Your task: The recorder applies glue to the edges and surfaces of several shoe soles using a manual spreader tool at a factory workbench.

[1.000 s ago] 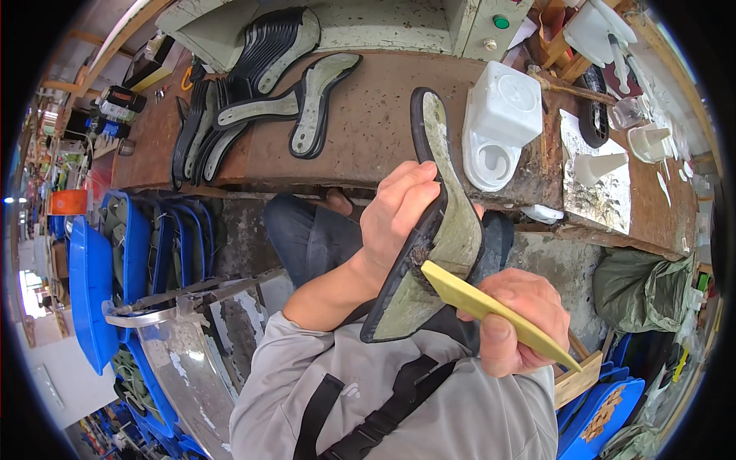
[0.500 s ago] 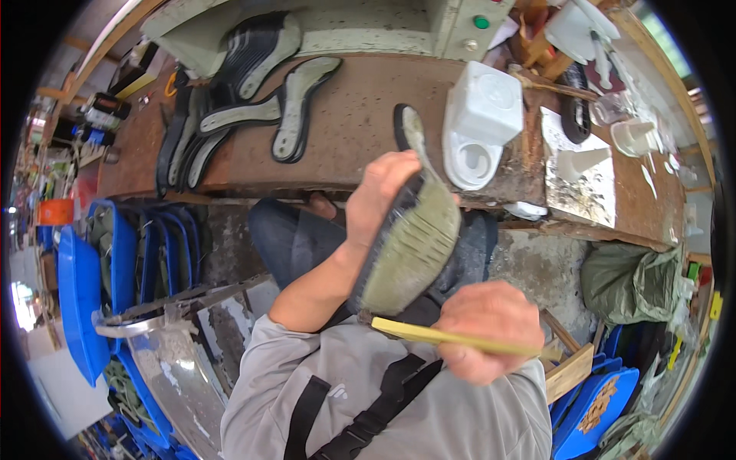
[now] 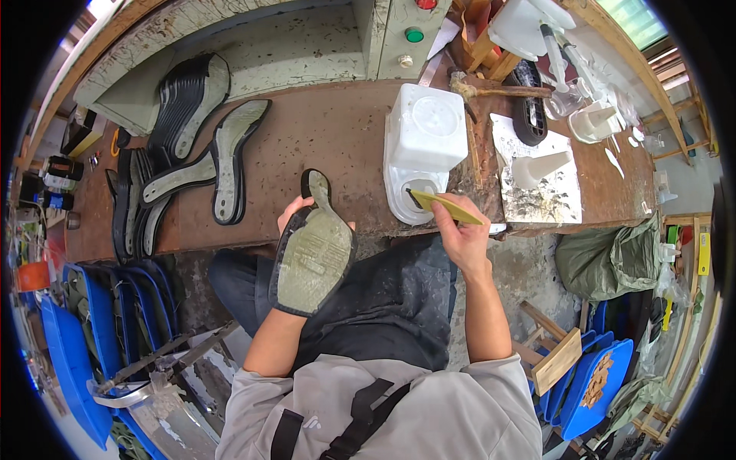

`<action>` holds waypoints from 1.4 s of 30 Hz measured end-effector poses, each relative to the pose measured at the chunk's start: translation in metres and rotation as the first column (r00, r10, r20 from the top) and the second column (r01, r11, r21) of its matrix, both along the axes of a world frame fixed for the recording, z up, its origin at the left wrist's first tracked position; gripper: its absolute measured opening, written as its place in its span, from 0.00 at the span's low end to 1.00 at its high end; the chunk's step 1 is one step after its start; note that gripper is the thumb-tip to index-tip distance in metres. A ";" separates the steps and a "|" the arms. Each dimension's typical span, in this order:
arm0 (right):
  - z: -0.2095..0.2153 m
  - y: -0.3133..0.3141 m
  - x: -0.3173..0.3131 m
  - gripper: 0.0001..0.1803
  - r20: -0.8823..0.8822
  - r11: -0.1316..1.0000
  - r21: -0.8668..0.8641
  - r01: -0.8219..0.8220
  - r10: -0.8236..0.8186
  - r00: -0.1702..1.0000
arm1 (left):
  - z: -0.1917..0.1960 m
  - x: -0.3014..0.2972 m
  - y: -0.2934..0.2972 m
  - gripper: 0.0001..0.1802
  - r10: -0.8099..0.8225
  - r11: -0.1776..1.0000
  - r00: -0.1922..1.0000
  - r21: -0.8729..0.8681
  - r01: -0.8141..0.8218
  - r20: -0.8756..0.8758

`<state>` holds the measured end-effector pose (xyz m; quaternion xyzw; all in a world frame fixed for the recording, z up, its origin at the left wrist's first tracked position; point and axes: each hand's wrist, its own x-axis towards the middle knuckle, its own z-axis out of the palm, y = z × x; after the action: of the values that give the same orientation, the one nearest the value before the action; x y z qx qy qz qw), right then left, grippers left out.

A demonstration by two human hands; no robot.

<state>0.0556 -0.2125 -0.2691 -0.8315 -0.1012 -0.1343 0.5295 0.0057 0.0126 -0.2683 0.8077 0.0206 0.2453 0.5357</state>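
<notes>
Holding a sole [image 3: 313, 257] from behind, the left hand [image 3: 295, 215] has its fingers curled round the far end, and the sole's pale green face points up over the person's lap. The right hand [image 3: 458, 234] pinches a yellow brush [image 3: 445, 207], with its tip at the round hole of a white jug [image 3: 422, 149] lying on the brown bench [image 3: 322, 138]. More soles [image 3: 192, 161] lie in a pile on the far left of the bench. A hammer [image 3: 491, 90] rests just right of the jug.

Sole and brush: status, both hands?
Left hand holds sole upright over lap. Right hand dips yellow brush into white jug opening. Nothing between.
</notes>
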 end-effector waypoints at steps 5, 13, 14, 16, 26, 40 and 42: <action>-0.001 0.006 0.002 0.06 -0.047 0.998 -0.056 -0.042 0.040 0.998 | 0.002 0.004 0.003 0.35 -0.027 0.986 0.989 -0.168 0.003 -0.142; 0.038 0.005 -0.014 0.07 -0.396 0.904 0.420 0.079 0.105 0.912 | 0.007 0.005 -0.005 0.36 -0.024 0.933 0.997 -0.360 -0.002 -0.067; 0.054 0.008 -0.023 0.07 -0.341 0.862 0.502 0.068 0.125 0.932 | 0.013 0.005 -0.006 0.36 -0.081 0.949 0.994 -0.298 0.100 0.076; 0.081 0.023 -0.047 0.09 -0.205 0.760 0.649 0.005 0.169 0.964 | 0.005 -0.001 -0.014 0.39 -0.120 0.812 0.992 -0.579 0.074 -0.042; 0.130 0.064 -0.083 0.10 0.131 0.905 0.364 -0.222 0.186 0.974 | 0.037 -0.027 -0.018 0.41 0.022 0.966 0.950 0.240 -0.101 0.311; 0.144 0.070 -0.105 0.11 0.512 0.738 0.211 -0.641 0.475 0.716 | 0.063 -0.037 -0.012 0.37 0.029 0.949 0.921 0.277 -0.147 0.388; 0.145 0.071 -0.107 0.11 0.529 0.739 0.189 -0.647 0.478 0.701 | 0.065 -0.036 -0.010 0.37 -0.040 0.941 0.919 0.324 -0.097 0.391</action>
<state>-0.0518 -0.1418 -0.1237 -0.5919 -0.4470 -0.1662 0.6497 -0.0303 0.0022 -0.2034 0.8213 -0.1175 0.4097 0.3793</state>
